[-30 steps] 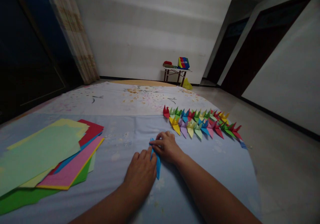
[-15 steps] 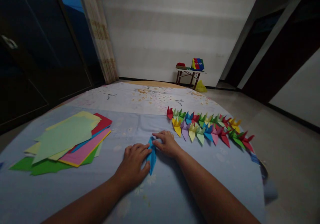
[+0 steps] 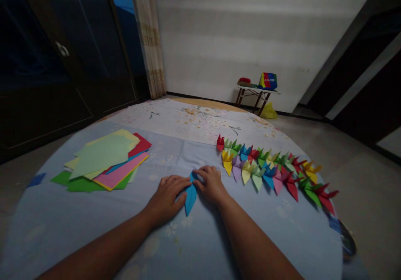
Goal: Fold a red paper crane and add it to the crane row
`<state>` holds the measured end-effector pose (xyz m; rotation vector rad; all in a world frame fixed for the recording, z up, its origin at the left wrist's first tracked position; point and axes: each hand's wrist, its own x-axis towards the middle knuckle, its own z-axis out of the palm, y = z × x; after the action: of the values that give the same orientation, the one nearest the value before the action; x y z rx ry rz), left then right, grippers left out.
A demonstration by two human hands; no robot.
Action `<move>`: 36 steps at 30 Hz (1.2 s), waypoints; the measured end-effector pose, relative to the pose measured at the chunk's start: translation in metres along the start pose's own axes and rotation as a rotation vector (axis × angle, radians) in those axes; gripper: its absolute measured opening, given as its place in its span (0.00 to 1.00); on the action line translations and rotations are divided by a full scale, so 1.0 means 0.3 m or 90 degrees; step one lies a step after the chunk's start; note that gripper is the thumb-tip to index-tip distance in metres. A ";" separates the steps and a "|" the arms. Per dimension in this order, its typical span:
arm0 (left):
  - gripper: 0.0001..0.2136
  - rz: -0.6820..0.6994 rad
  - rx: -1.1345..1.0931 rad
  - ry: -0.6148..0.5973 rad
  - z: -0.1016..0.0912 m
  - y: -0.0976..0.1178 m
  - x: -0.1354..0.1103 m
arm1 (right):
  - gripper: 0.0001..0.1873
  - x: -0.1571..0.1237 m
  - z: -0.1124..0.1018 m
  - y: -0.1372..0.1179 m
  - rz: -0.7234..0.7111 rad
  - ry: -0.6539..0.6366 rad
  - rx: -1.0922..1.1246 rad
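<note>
A narrow folded piece of blue paper [image 3: 190, 197] lies on the light blue cloth [image 3: 94, 225] in front of me. My left hand [image 3: 167, 197] rests on its left side, fingers curled and pressing its edge. My right hand [image 3: 210, 182] presses the upper tip from the right with bent fingers. Both hands touch the paper and hold it flat against the cloth. To the right of my right hand lie two rows of folded paper cranes [image 3: 269, 171] in several colours.
A fanned stack of coloured paper sheets [image 3: 106, 159] lies to the left on the cloth. A white floral sheet [image 3: 194, 121] lies beyond. A small table [image 3: 255, 94] with a colourful box stands by the far wall. A dark door is on the left.
My view has turned to the left and tilted, so everything shifted right. Both hands stay on the blue paper, which has rotated slightly under my fingers.
</note>
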<state>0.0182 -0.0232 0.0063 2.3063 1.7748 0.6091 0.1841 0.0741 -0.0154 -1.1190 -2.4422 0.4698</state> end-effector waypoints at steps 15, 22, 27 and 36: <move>0.16 0.035 -0.023 0.035 0.026 -0.028 0.000 | 0.15 -0.013 -0.006 -0.008 0.014 0.058 0.042; 0.15 0.039 -0.038 0.033 0.013 -0.023 -0.007 | 0.10 -0.027 -0.050 -0.035 0.105 0.175 0.064; 0.15 0.032 -0.044 0.015 0.001 -0.021 0.003 | 0.13 -0.081 -0.069 -0.110 0.149 0.040 0.044; 0.15 0.041 -0.029 0.019 0.015 -0.032 0.007 | 0.11 -0.103 -0.053 -0.137 0.165 -0.033 -0.016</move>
<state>0.0120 -0.0180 -0.0010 2.3447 1.6864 0.6896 0.1842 0.0268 0.0103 -1.4610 -2.3615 0.5526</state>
